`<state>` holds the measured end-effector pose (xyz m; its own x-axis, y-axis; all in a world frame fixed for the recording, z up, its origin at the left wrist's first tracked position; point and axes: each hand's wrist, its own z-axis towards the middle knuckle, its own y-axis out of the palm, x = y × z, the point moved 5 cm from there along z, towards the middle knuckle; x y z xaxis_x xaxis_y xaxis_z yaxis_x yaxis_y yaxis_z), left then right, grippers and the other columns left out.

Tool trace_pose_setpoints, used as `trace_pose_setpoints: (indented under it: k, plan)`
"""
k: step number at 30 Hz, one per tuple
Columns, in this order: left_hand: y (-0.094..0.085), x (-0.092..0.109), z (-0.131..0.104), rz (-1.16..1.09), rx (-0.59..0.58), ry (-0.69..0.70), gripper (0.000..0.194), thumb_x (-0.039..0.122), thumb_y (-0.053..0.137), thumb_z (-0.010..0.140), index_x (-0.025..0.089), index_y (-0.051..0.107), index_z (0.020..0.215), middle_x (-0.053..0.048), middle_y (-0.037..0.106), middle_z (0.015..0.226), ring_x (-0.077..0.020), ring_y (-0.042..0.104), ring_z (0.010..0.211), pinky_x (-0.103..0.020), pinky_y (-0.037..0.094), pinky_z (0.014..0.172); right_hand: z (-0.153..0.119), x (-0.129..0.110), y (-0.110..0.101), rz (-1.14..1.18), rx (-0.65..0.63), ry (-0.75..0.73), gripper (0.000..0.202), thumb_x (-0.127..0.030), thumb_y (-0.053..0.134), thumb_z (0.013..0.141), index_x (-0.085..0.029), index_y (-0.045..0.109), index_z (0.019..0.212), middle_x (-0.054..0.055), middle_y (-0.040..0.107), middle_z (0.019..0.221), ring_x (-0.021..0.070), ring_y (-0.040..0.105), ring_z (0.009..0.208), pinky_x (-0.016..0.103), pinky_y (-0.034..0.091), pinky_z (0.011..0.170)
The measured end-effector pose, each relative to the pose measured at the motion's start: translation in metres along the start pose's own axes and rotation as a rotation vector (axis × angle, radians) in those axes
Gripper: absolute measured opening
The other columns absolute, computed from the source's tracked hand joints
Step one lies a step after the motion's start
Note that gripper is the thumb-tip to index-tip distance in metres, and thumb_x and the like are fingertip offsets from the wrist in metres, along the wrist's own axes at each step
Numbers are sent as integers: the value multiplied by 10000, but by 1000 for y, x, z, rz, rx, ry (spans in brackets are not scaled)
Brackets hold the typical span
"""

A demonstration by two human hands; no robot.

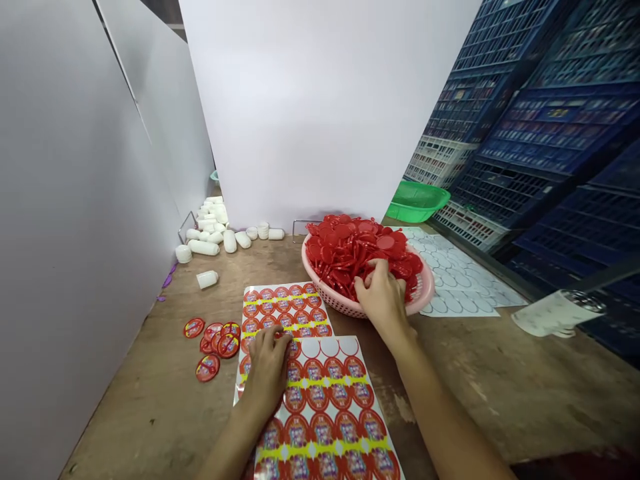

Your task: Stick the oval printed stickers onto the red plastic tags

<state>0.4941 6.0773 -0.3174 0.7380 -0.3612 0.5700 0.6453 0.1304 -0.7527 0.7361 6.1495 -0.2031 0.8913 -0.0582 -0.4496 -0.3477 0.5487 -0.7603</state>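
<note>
Workshop: stacked blue crates (pixel 575 117), worn wooden bench (pixel 465 380), pink basket (pixel 345 304) heaped with red discs (pixel 340 243), sticker sheets (pixel 327 403).

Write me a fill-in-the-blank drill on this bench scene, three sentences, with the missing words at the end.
1. The person's ____ hand reaches into the basket of red discs.
2. In the picture, the loose labelled discs lie to the ____ of the sticker sheets.
3. The basin just right of the white panel is ____ in colour.

Missing words: right; left; green.
</note>
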Motion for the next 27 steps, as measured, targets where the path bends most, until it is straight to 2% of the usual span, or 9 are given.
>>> trace_pose_setpoints:
  k: [4,7,9,11,14,16,18,24,27]
  plan:
    - [6,12,-4,-394,-128,-6,326,99,474,844,241,656,1074,-82,651,1075,-227,582,1009,-376,460,880,15,19,-10,289,93,132,290,-176,578,713,-188,512,995,-31,564,617,186,537,598,350,405,693]
    - [5,12,-7,-641,-170,-214,182,187,563,822,227,715,914,-69,699,930,-219,631,882,-327,479,793,-2,18,-22,666,166,171,253,-273,628,698,-206,512,913,-20,580,670,157,550,590,303,441,623]
    - [2,9,-8,-820,-134,-373,146,283,620,811,200,731,856,-82,718,881,-222,650,847,-313,483,775,-24,3,-18,822,101,122,230,-298,630,738,-213,504,911,-8,592,715,146,562,603,277,453,586]
    - [0,7,-8,-1028,-84,-491,261,401,640,804,170,738,875,-104,734,856,-230,666,838,-315,488,786,-53,-21,-5,773,9,-30,143,-259,584,814,-222,514,933,3,598,736,148,567,625,274,465,581]
    - [1,4,-7,-1329,-5,-556,444,539,582,818,131,738,895,-115,737,802,-228,673,790,-325,500,762,-103,-66,23,564,-111,-553,146,-135,453,883,-211,569,929,53,628,801,190,589,757,336,498,710]
    - [3,-2,-6,-1422,74,-599,392,509,636,795,127,726,811,-74,721,724,-188,659,701,-286,499,698,-132,-85,40,454,-174,-880,238,-82,392,892,-194,600,922,77,648,841,210,588,820,364,494,768]
    - [5,-11,-7,-1417,168,-654,265,389,738,737,130,687,707,-15,685,632,-128,625,603,-223,477,625,-147,-90,53,417,-255,-1028,251,-69,398,886,-180,615,947,89,658,909,218,583,886,371,486,809]
    - [11,-21,-8,-1469,227,-767,283,359,767,694,141,607,776,-41,721,677,-192,708,637,-260,516,611,-117,-55,83,327,-316,-510,205,-87,472,854,-189,604,973,86,652,957,248,563,919,406,430,802]
    - [9,-20,-8,-1486,268,-782,319,371,779,666,168,555,766,-49,731,710,-256,737,776,-312,547,700,-116,-48,99,281,-407,-491,151,-101,536,845,-204,610,927,58,648,910,242,565,892,385,411,769]
